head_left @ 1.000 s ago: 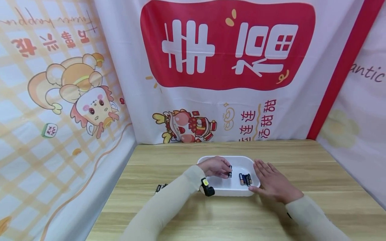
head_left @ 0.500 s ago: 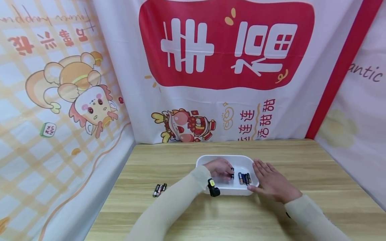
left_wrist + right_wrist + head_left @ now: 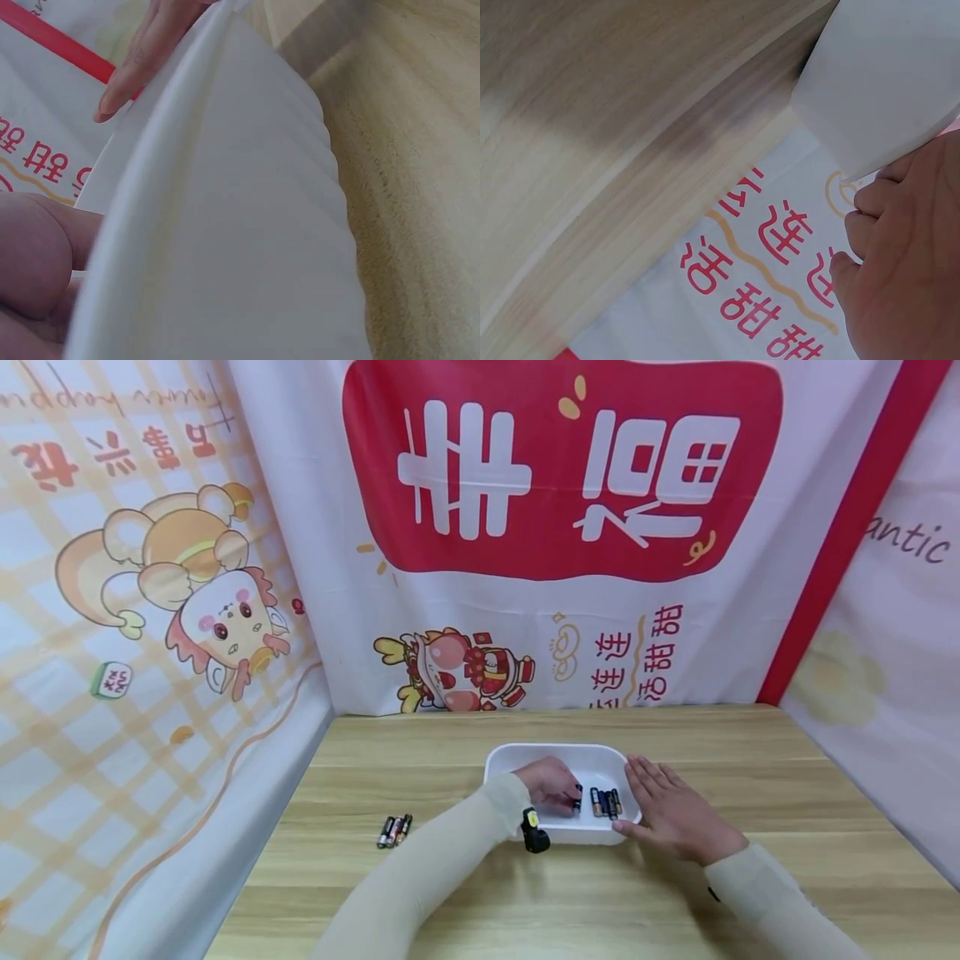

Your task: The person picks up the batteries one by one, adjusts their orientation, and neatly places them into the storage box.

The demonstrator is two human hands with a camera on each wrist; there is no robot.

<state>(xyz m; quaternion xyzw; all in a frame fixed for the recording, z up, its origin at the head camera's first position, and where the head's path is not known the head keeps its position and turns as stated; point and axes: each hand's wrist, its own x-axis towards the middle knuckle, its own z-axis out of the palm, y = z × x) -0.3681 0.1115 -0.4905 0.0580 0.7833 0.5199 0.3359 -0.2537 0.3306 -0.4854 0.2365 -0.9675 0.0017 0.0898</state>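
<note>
A white plastic basin stands on the wooden table. Reaching over its near left rim, my left hand pinches a dark battery low inside it. Several batteries lie side by side at the basin's right end. My right hand rests on the right rim with its fingers straight. In the left wrist view the basin's wall hides most of the left hand and the battery. The right wrist view has the right hand against the basin's outer wall.
A small group of batteries lies on the table to the left of the basin, near the left forearm. The wooden table meets printed cloth hangings at the back and both sides.
My left hand has lowered the battery deeper into the basin and shifted slightly right. The left forearm has uncovered the batteries on the table. My right hand stays on the rim.
</note>
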